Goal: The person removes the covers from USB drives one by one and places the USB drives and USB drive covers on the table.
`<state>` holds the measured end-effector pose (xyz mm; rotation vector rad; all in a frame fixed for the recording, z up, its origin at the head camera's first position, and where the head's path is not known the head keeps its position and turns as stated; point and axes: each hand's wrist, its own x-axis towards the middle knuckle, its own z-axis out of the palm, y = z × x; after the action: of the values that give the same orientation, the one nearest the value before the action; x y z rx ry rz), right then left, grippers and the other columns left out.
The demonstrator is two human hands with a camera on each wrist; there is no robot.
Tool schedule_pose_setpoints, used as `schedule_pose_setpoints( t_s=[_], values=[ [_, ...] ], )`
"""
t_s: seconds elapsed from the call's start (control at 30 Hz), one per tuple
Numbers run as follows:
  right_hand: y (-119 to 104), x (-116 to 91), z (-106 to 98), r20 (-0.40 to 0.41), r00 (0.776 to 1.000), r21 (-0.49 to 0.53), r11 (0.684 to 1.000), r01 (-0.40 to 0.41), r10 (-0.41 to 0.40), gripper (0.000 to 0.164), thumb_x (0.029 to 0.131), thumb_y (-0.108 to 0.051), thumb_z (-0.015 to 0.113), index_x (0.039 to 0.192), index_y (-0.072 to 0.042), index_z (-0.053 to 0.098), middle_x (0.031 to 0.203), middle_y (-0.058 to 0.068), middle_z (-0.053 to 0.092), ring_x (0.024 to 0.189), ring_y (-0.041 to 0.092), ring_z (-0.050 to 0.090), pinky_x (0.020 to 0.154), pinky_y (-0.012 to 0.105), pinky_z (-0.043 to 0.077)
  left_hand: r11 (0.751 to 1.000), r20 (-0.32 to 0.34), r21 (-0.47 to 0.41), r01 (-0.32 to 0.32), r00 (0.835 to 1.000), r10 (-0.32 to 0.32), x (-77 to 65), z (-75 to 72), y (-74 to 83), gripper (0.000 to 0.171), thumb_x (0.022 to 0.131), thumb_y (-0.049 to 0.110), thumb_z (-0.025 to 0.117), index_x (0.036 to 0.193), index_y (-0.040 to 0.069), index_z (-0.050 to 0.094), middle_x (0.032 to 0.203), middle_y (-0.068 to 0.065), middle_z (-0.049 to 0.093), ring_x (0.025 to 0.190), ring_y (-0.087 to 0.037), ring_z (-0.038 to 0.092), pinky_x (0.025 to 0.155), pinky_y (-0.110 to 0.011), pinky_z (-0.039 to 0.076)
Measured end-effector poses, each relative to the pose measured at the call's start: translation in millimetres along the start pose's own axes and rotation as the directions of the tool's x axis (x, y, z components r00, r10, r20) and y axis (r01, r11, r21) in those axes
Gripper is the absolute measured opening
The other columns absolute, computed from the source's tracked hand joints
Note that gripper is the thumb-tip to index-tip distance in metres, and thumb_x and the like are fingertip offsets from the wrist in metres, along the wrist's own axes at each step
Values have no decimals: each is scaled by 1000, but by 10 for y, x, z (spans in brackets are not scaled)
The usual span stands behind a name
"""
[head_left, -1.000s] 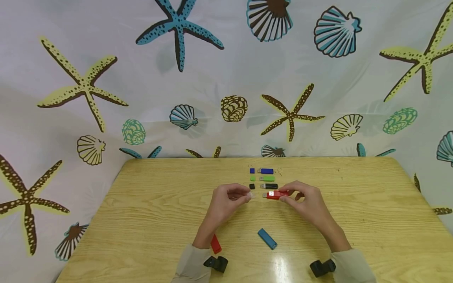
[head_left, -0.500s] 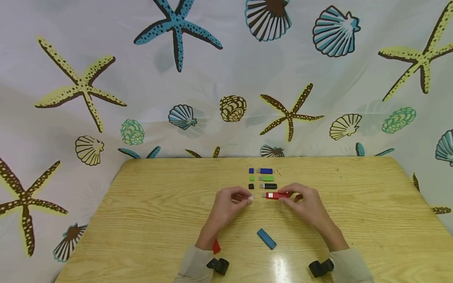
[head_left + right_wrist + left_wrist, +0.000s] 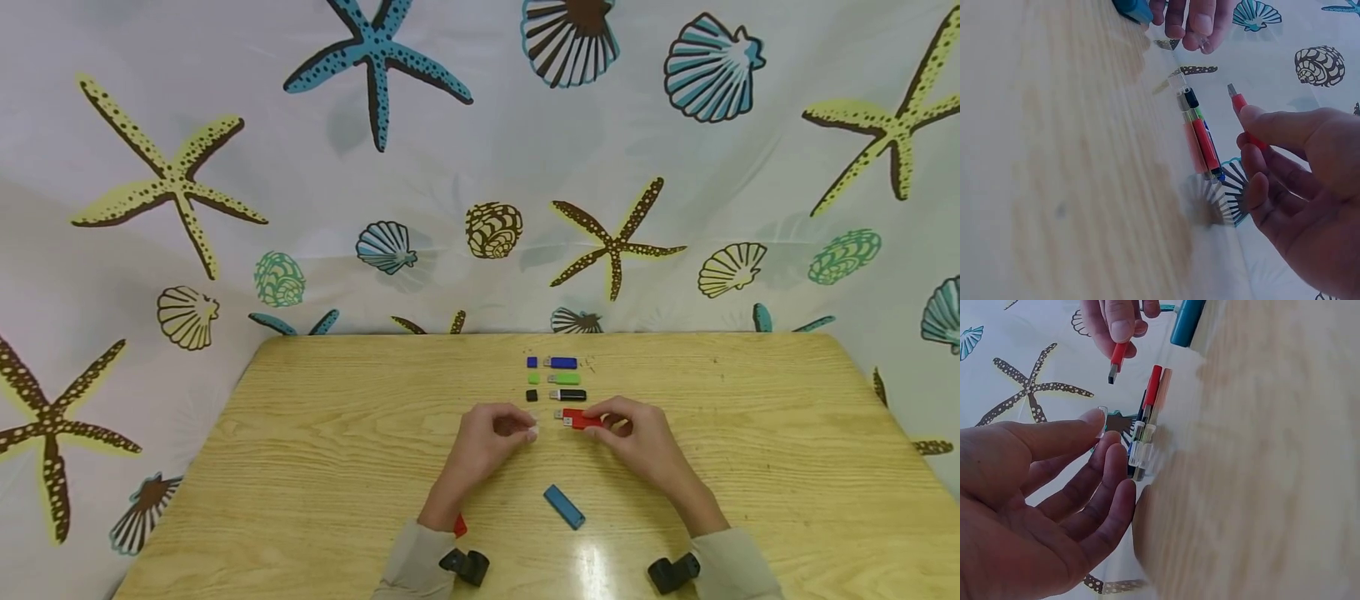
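Red USB stick (image 3: 1239, 101), likely light and stiff, suits gripping by its body; right hand (image 3: 637, 427) pinches it, left hand (image 3: 486, 437) a clear cap (image 3: 1104, 417).

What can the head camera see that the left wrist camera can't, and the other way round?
Only the head view: the beige sleeves, the black wrist cameras and a red piece beside the left forearm.

Only the left wrist view: the palm side of the left hand.

Both: that hand pinching a clear cap, the right hand holding a red USB stick, another red stick lying down, and the seashell cloth.
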<state>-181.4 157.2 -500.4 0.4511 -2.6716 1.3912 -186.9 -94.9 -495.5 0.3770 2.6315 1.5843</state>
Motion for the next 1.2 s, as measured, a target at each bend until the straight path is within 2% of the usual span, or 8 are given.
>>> schedule_pose_setpoints(
  t_s=[0.2, 0.4, 0.83, 1.2],
  values=[
    [-2, 0, 6, 29, 999, 7, 1000, -24, 24, 14, 91, -13, 80, 105, -13, 80, 108, 4, 75, 92, 18, 68, 75, 27, 58, 999, 4, -2, 32, 999, -32, 0, 2, -13, 5, 91, 6, 79, 96, 7, 80, 91, -2, 74, 76, -13, 64, 70, -27, 56],
    [-23, 4, 23, 47, 998, -18, 999, -49, 50, 14, 89, -9, 81, 103, -12, 80, 106, 5, 75, 85, 16, 67, 74, 28, 58, 1000, 5, 10, 27, 1000, -27, 10, 16, -24, 5, 89, 5, 80, 94, 5, 79, 89, -4, 74, 74, -13, 65, 70, -27, 57],
    [-35, 13, 69, 77, 991, -54, 993, -104, 108, 13, 89, -8, 81, 102, -11, 81, 105, 7, 76, 80, 13, 69, 71, 28, 58, 984, -48, 176, 4, 999, 5, 39, 100, 22, 4, 88, 3, 80, 88, 0, 77, 81, -3, 71, 70, -11, 63, 66, -27, 55],
    [-36, 22, 107, 74, 990, -87, 990, -111, 118, 14, 87, -7, 83, 100, -10, 80, 93, 1, 74, 76, 11, 64, 69, 28, 55, 981, -56, 191, 12, 998, -1, 50, 124, 18, 4, 88, 3, 80, 86, 3, 77, 79, -2, 69, 69, -10, 60, 65, -27, 53]
  ],
)
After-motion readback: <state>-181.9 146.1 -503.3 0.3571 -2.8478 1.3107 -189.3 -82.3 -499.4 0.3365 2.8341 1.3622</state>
